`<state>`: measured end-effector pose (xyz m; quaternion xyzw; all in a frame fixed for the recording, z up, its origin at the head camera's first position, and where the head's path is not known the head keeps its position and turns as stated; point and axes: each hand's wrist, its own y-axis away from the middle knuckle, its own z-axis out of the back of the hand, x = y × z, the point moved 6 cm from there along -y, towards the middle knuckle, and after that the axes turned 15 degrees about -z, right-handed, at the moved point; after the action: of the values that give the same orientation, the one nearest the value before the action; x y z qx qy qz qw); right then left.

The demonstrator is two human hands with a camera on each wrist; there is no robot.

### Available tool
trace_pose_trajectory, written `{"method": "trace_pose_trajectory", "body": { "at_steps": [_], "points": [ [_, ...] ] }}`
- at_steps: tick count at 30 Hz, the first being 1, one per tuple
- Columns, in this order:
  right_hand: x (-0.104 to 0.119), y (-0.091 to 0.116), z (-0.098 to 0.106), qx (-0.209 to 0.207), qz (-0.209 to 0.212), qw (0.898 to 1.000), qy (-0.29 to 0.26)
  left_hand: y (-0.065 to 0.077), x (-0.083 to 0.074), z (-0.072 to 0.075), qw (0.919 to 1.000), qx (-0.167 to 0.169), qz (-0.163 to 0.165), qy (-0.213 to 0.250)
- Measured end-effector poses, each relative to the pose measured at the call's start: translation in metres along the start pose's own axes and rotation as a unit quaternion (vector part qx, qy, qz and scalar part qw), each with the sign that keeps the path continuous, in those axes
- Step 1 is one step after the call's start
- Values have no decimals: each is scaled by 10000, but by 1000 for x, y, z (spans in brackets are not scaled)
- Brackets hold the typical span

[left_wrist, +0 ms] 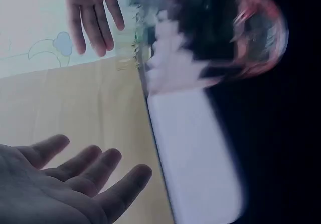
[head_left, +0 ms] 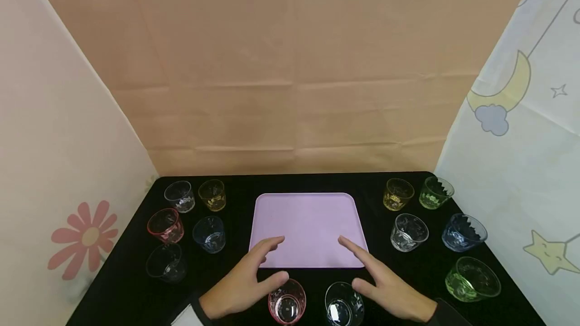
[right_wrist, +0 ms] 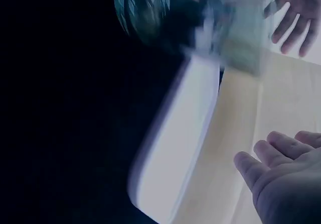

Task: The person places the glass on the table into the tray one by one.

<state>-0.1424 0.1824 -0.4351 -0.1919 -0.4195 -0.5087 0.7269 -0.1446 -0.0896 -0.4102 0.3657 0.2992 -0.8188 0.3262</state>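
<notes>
Pink glass [head_left: 287,306] and clear glass [head_left: 342,308], lower centre, seem reach targets; your left hand [head_left: 244,283] and right hand [head_left: 387,286], empty, straight-fingered, should next curl.

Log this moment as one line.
left hand: holds nothing, beside red-tinted glass | right hand: holds nothing, beside clear glass | lilac tray: beyond both glasses | thumb-glass contact: cannot tell

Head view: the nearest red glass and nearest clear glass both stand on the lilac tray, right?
No: the head view shows the nearest red glass and nearest clear glass standing on the black table, in front of the lilac tray, not on it.
</notes>
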Motion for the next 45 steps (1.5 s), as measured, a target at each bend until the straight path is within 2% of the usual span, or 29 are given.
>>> {"method": "trace_pose_trajectory", "body": {
  "at_steps": [3,4,7,9,12,15,17,19,21,25,29,33,39,43,45],
  "points": [
    [-7,9,-13,403,-162,9988,-208,16,9,-9,9991,25,229,356],
    [-9,11,-16,419,-128,9989,-177,20,12,-11,9985,29,294,461],
    [-13,14,-25,447,109,9987,-198,29,19,-18,9956,60,421,837],
    [-15,15,-30,424,365,9981,-259,34,27,-25,9935,73,387,1069],
    [-19,16,-36,480,660,9961,-347,41,50,-40,9931,130,128,1158],
    [-24,15,-40,608,650,9952,-416,48,87,-59,9928,118,-120,1184],
    [-26,15,-42,667,592,9951,-427,53,108,-70,9912,42,-53,1324],
    [-27,15,-44,696,466,9955,-440,56,118,-75,9910,52,45,1340],
    [-28,15,-45,736,348,9955,-493,55,112,-74,9911,68,137,1320],
    [-30,15,-47,739,233,9958,-488,47,73,-62,9910,97,277,1309],
    [-30,15,-49,613,240,9966,-490,43,51,-57,9890,-53,466,1403],
    [-30,15,-51,350,305,9978,-469,42,46,-58,9885,-201,560,1390],
    [-32,17,-51,-113,579,9976,-355,44,49,-60,9860,-337,774,1441],
    [-33,18,-52,-144,733,9965,-379,44,49,-62,9861,-395,764,1424],
    [-34,19,-52,-18,728,9962,-479,44,50,-63,9863,-424,730,1415]
  ]
}}
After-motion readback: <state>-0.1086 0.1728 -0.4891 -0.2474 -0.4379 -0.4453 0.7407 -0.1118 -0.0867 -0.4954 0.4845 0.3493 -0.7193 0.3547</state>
